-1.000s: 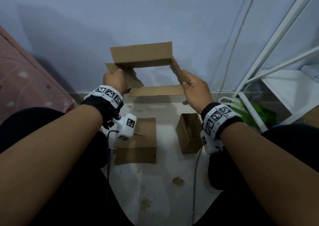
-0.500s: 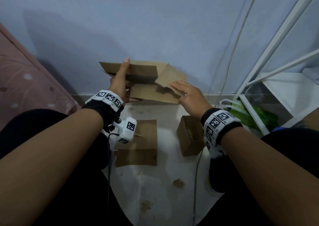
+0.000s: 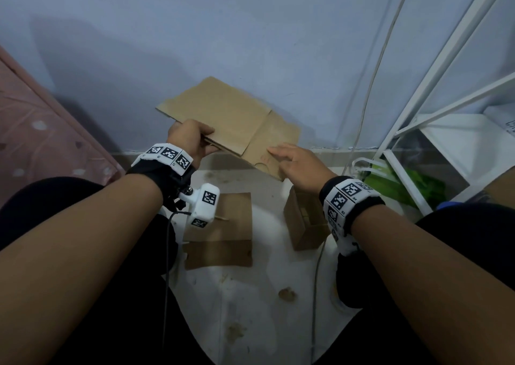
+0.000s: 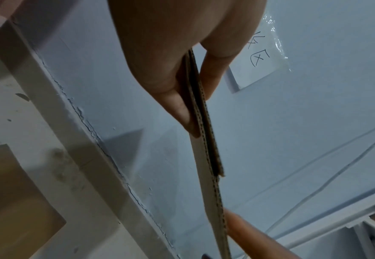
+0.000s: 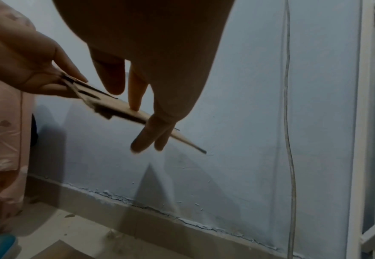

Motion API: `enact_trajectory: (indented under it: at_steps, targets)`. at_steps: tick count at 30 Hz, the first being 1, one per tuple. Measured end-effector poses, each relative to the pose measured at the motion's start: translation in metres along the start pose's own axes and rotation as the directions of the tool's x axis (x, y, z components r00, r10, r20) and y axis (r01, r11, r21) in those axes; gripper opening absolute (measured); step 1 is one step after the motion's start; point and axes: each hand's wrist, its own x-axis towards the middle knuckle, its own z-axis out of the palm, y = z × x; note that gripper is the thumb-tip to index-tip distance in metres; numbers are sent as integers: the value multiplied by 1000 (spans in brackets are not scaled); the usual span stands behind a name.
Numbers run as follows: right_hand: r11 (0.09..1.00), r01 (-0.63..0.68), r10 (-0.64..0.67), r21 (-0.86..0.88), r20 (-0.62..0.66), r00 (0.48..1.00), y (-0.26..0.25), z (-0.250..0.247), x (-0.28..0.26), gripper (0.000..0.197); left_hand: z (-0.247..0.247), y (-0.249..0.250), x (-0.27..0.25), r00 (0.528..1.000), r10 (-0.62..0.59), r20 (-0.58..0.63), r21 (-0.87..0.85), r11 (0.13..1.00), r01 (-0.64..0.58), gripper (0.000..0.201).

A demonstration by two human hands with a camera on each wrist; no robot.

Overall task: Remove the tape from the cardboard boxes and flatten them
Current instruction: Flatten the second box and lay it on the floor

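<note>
**Collapsed box held flat in the air**

The flattened cardboard box (image 3: 228, 119) is held above the floor, in front of the blue wall (image 3: 250, 30). It is pinched at its near-left edge by the left hand (image 3: 189, 139); the right hand (image 3: 295, 164) is laid on it with straight fingers. Corrugated layered edges (image 4: 204, 126) are seen only in the left wrist view. Below the held box, a flat cardboard piece (image 3: 223, 231) and a small upright box (image 3: 303, 222) are seen only in the head view.

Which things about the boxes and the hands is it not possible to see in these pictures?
- Tape left on the flattened box: too small and dim, every view.
- Left hand fingers under the box: hidden by cardboard, head view.
- Inside of the small upright box: partly hidden by the right wrist, head view.
- Right hand contact with the box: blurred, right wrist view.
</note>
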Motion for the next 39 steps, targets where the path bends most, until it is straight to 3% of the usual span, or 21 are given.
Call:
enact_trajectory:
  at_steps: [2,5,8,11,13,16,18,20,24,28,32,35,37,39]
  targets:
    - [995,-34,39,-92,54,998,3,3,0,49,4,-3,0,1000,31,-2,61,998,-31,29]
    - [979,-116,114,-166,-25,993,15,7,6,35,5,-6,-2,996,93,19,185,978,-95,28]
    - [966,-252,259,67,-167,951,26,2,12,38,7,-5,-6,994,80,78,350,931,-102,24]
    - [907,-312,392,283,-293,872,44,-1,21,78,14,-3,-3,992,36,117,525,846,-92,33]
    - [846,-308,446,435,-262,856,49,-1,21,83,14,-5,-2,994,48,103,595,798,-100,28]
    - [755,-273,413,596,-111,904,43,-1,16,41,12,-2,-4,989,120,89,587,796,-149,21]
    - [732,-233,379,640,-99,920,43,1,14,18,7,-3,-7,983,164,88,552,813,-185,15]
    - [779,-207,378,592,-180,908,46,3,15,6,5,-4,-13,973,183,144,508,830,-231,4]
    - [894,-219,354,390,-317,880,49,-1,17,15,1,-15,-11,961,173,217,491,831,-261,19]
    - [964,-213,258,157,-392,883,44,2,16,22,0,-23,-9,969,199,146,590,769,-247,30]
    - [971,-237,207,-6,-463,862,40,2,16,21,3,-22,-11,967,197,162,664,703,-255,29]
    - [953,-296,225,-71,-492,841,42,-2,14,23,4,-23,-12,969,61,240,694,687,-215,26]
    - [952,-303,242,-45,-497,834,47,-1,14,17,2,-25,-12,964,-20,267,734,652,-190,29]
    - [957,-290,244,-11,-515,822,53,0,14,21,1,-27,-10,961,-17,277,766,607,-211,21]
